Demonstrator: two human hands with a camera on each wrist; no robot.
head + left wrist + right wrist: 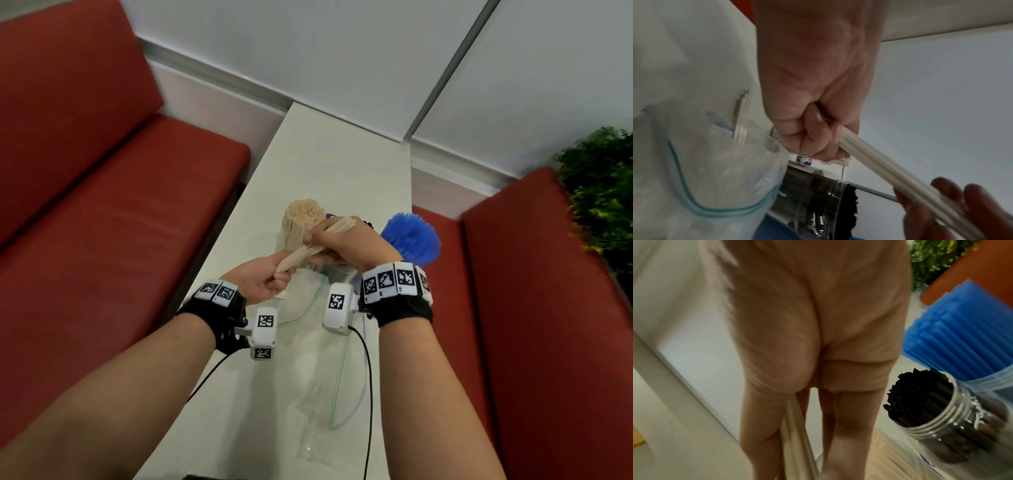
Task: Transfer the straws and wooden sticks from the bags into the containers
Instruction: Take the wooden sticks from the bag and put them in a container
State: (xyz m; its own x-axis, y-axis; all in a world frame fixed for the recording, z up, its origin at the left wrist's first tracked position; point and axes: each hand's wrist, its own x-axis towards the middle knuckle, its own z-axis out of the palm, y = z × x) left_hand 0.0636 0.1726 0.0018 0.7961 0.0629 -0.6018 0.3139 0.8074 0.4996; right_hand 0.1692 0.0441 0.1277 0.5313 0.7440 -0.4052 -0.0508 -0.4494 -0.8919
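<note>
Both hands (270, 281) (346, 241) grip wooden sticks (301, 254); jars behind hold sticks (305, 214), black straws (920, 402), blue straws (411, 240).

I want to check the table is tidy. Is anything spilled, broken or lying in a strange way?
Nothing stands out. Both hands, left hand and right hand, hold a small bundle of wooden sticks. The blue straws and black straws stand in their containers. An empty bag lies flat on the table.

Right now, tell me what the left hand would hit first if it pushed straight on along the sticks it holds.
The right hand, which grips the far end of the same sticks that the left hand holds. Beyond it probably stands the jar of sticks, though depth is unclear.
</note>
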